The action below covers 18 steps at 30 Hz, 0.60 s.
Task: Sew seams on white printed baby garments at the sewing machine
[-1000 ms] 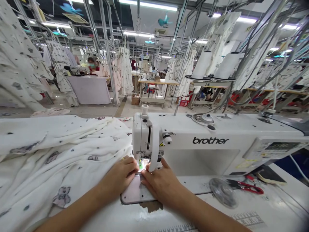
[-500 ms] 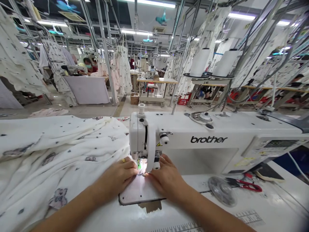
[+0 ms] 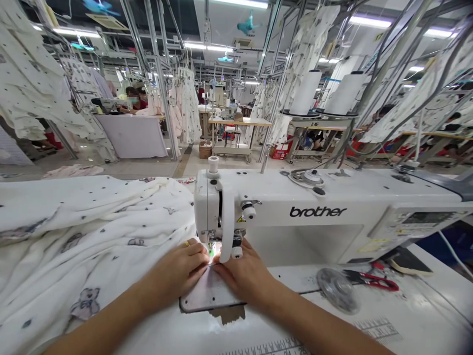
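left hand (image 3: 173, 278) (one ring (image 3: 186, 243)), right hand (image 3: 244, 278), one printed cloth (image 3: 92, 231)

White fabric (image 3: 92, 231) printed with grey teddy bears and dots lies in loose, bunched folds left of the sewing machine (image 3: 281, 197). A narrow stretch runs between the left hand (image 3: 173, 278) and right hand (image 3: 244, 278), up under the presser foot (image 3: 211, 246).
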{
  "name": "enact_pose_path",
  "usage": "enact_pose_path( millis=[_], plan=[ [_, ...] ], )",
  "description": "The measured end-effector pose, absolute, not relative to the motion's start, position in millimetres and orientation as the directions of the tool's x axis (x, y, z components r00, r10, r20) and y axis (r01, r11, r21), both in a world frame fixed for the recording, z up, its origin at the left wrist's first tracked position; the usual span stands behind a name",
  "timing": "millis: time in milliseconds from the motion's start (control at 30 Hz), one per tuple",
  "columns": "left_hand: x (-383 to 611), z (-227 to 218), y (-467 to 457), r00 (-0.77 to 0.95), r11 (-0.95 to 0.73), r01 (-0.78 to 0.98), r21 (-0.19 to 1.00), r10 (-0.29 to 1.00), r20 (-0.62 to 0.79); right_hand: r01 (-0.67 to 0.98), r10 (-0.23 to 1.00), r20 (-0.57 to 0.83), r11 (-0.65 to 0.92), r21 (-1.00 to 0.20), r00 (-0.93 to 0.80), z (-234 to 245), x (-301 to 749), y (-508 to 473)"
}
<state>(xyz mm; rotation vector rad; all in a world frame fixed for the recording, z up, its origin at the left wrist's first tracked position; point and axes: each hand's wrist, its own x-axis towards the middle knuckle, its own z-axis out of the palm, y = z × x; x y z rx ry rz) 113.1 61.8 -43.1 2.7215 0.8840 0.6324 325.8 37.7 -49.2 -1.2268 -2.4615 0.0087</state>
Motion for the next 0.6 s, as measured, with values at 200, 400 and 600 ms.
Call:
enact_pose_path(
  millis=[200,400,600],
  plan=[
    [115,-48,62,0.710,-0.799,0.510,0.317,0.600,0.370,0.802,0.792,0.340,0.579,-0.150,-0.508,-50,321,39],
    [118,-53,62,0.679,-0.781,0.529,0.331,0.624,0.386,0.824,0.801,0.325,0.558,-0.099,-0.503,-47,321,40],
    [118,-56,61,0.658,-0.763,0.555,0.331,0.646,0.386,0.785,0.744,0.311,0.619,0.011,-0.591,-57,320,46]
  ],
)
